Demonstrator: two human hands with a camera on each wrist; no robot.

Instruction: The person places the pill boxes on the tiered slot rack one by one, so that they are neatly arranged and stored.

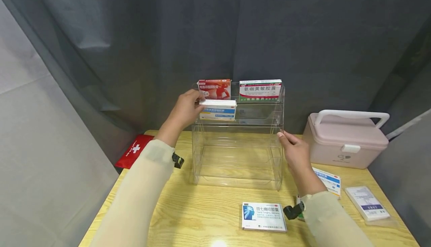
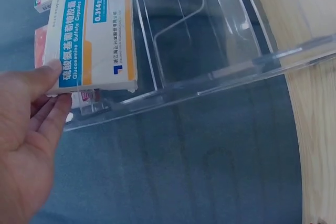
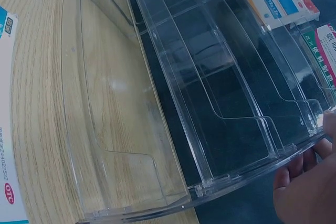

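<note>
A clear tiered display rack (image 1: 237,126) stands upright on the table. At the left of its second tier from the top, my left hand (image 1: 186,108) pinches a white, blue and yellow medicine box (image 1: 218,111) by its left end. The left wrist view shows the thumb on that box's printed face (image 2: 100,35). My right hand (image 1: 296,151) holds the rack's right side edge between thumb and fingers. On the top tier, a red medicine box (image 1: 215,90) sits at the left and a white, red and green one (image 1: 260,90) at the right.
A white and blue medicine box (image 1: 264,217) lies in front of the rack. Right of it are another blue-white box (image 1: 328,181), a white and purple box (image 1: 367,203) and a pink handled case (image 1: 348,142). At left lies a red first aid pouch (image 1: 134,151); dark curtain hangs behind.
</note>
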